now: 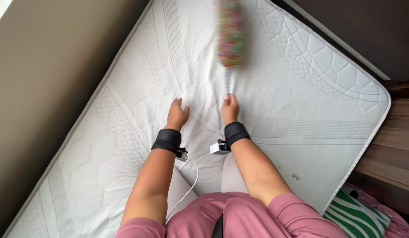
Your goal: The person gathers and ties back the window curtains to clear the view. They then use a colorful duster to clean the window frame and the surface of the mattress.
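A multicoloured feather duster (231, 35), blurred mid-sweep, was gripped by its handle in the right hand (229, 109) above a bare white quilted mattress (310, 101). The left hand (177, 114), fingers loosely spread, was pressed flat on the mattress. Light, overlapping strokes seemed best.

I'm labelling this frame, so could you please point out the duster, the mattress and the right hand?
duster (231, 37), head view, on its blurred multicoloured head.
mattress (328, 101), head view, on bare quilted surface.
right hand (229, 110), head view, on the back of the hand.

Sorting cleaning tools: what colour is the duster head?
Multicoloured, blurred duster head; head view.
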